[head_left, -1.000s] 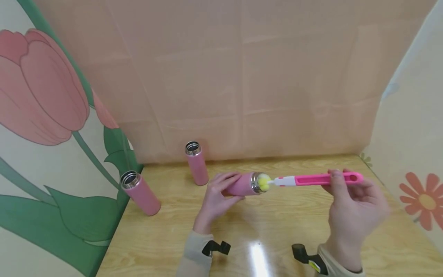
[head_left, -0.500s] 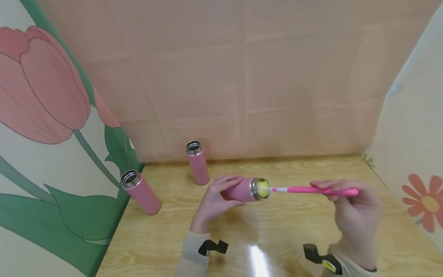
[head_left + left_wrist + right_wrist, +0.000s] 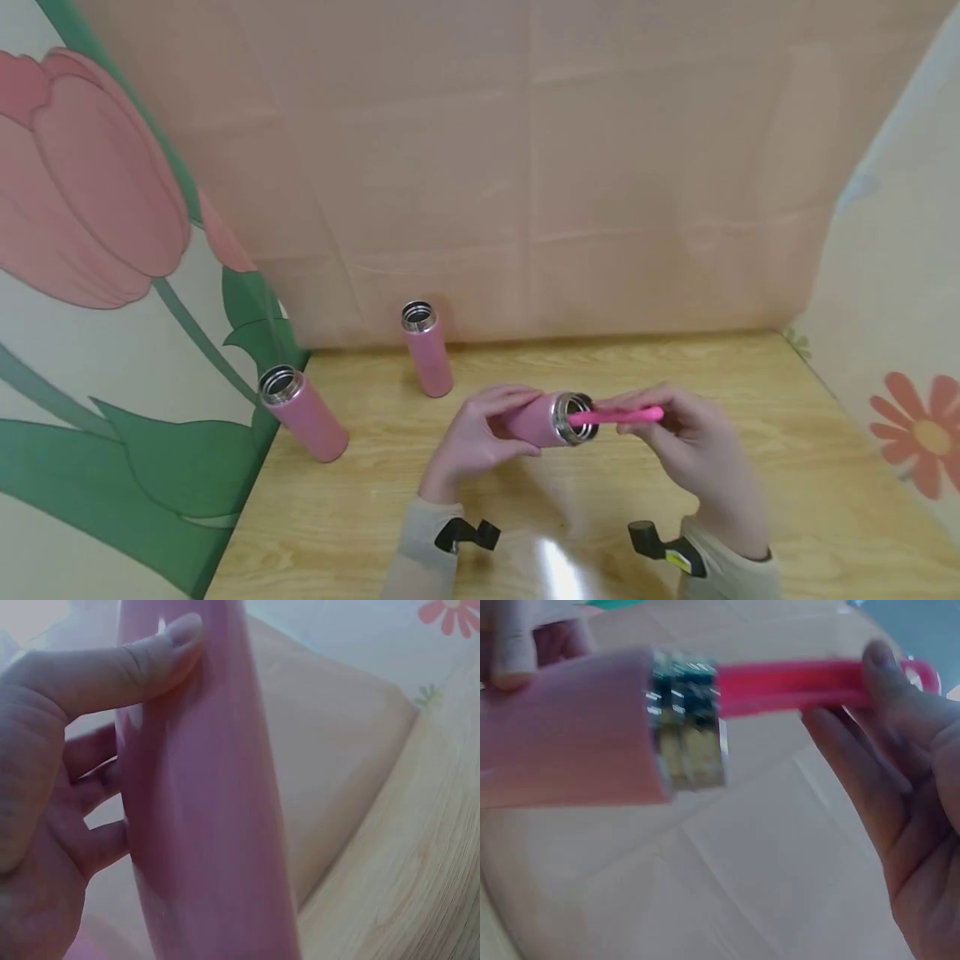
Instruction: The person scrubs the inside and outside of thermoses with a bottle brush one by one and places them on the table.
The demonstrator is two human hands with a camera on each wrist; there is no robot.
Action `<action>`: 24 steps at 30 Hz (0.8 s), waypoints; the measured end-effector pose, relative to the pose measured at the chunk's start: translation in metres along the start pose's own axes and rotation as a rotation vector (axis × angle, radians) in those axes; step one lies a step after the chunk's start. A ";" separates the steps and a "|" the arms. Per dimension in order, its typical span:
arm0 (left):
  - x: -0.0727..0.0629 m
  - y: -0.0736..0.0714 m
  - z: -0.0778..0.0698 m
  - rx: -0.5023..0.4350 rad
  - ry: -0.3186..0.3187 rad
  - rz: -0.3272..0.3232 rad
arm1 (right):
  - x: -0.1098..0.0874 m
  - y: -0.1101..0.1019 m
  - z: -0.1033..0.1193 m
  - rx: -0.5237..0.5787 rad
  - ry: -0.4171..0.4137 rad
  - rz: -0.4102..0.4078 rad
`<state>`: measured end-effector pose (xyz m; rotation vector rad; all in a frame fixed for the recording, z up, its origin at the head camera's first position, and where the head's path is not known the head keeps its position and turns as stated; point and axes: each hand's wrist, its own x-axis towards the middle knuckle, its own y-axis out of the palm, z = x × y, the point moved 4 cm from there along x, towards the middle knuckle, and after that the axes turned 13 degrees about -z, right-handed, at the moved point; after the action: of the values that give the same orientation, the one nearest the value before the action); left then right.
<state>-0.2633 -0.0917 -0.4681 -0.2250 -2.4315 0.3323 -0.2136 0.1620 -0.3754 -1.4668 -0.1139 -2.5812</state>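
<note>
My left hand (image 3: 472, 437) grips a pink metal bottle (image 3: 534, 419) around its body, tilted on its side with the open steel mouth facing right. In the left wrist view the thumb lies across the pink bottle wall (image 3: 202, 795). My right hand (image 3: 693, 433) pinches the pink handle of a bottle brush (image 3: 630, 415) near its end. The brush runs into the bottle's mouth, and its yellow sponge head is hidden inside. The right wrist view shows the brush handle (image 3: 795, 686) entering past the steel neck (image 3: 690, 720), with thumb and fingers holding it.
Two more pink bottles without lids stand upright on the wooden table (image 3: 360, 517): one bottle (image 3: 307, 417) at the left edge, another bottle (image 3: 427, 354) near the back. A peach cloth backdrop (image 3: 525, 183) rises behind, and flower-printed walls flank both sides.
My right hand has moved left, pushing the brush deep into the bottle. The yellow sponge, visible at the mouth before, has gone inside. The held bottle has shifted slightly right and down.
</note>
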 end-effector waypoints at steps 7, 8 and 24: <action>0.002 -0.003 0.006 0.088 -0.078 -0.181 | -0.006 0.009 -0.013 -0.469 0.378 -0.449; 0.003 -0.003 0.006 0.104 -0.079 -0.214 | -0.007 0.011 -0.013 -0.503 0.453 -0.498; 0.002 -0.006 0.009 0.085 -0.125 -0.182 | -0.001 0.007 -0.011 -0.244 0.460 -0.503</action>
<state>-0.2712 -0.0987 -0.4714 0.0562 -2.5307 0.3762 -0.2211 0.1540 -0.3822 -0.9503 -0.1225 -3.3769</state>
